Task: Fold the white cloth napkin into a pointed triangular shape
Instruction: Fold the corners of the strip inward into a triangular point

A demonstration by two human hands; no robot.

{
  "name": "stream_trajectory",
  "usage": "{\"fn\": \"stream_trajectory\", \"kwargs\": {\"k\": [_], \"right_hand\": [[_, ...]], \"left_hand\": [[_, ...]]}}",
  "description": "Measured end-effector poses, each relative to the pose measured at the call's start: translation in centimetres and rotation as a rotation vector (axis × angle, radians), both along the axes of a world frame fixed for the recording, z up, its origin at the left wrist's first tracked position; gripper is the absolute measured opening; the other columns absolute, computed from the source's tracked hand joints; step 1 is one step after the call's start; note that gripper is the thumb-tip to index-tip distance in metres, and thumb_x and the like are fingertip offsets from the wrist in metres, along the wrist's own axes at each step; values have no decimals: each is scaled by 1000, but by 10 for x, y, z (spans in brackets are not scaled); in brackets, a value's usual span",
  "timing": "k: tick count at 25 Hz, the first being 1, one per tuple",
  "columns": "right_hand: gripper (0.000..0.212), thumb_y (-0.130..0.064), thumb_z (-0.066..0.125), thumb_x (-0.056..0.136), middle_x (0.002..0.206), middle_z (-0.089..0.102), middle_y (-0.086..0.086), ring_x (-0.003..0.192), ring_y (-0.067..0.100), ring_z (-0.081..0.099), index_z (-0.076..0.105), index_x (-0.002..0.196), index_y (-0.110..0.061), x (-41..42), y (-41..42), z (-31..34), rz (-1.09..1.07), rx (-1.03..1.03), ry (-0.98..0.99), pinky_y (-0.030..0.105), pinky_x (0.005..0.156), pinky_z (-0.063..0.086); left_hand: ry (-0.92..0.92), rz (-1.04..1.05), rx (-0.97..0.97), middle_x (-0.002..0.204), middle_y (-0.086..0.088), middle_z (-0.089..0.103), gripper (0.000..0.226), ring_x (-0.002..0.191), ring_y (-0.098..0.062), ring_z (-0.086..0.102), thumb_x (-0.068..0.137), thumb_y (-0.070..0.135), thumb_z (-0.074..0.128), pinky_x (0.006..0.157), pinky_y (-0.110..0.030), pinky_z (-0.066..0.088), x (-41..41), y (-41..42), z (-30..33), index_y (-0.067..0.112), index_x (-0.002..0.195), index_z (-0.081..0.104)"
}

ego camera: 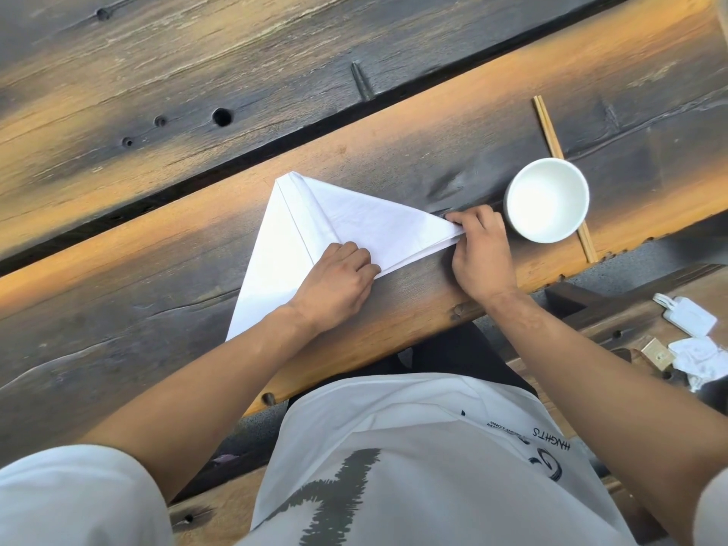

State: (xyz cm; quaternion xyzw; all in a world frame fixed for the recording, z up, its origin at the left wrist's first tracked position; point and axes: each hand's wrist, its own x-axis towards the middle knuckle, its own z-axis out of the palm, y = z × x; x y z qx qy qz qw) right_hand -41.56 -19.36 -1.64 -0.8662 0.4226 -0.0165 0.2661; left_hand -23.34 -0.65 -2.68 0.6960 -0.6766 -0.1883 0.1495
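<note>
The white cloth napkin (315, 226) lies on the wooden table (157, 246), partly folded into overlapping triangles, with one point toward the right and a long flap running down to the left. My left hand (335, 285) rests on its lower edge with the fingers curled, knuckles pressing the folded layer. My right hand (478, 258) pinches the right-hand tip of the napkin between thumb and fingers. The lower left corner of the cloth is hidden under my left forearm.
A white bowl (547, 201) stands just right of my right hand, on top of a pair of wooden chopsticks (551, 139). The table's near edge runs diagonally below my hands. A bench to the right carries white tags (689, 317) and crumpled paper.
</note>
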Motion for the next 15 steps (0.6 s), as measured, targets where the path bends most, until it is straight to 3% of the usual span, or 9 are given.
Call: {"fn": "stream_trajectory", "kwargs": {"k": [7, 15], "right_hand": [[29, -11, 45, 102, 117, 58, 14, 110, 31, 52, 65, 122, -5, 2, 8, -2, -186, 25, -43, 34, 104, 41], [25, -4, 50, 97, 116, 54, 10, 113, 27, 51, 69, 111, -10, 17, 10, -5, -300, 59, -42, 30, 108, 40]], "left_hand": [[-13, 11, -10, 85, -6, 61, 10, 85, -31, 56, 94, 12, 63, 81, -39, 39, -2, 2, -1, 8, 92, 72], [-6, 13, 16, 87, -8, 62, 12, 86, -32, 57, 94, 13, 63, 81, -41, 44, 0, 1, 1, 5, 98, 71]]}}
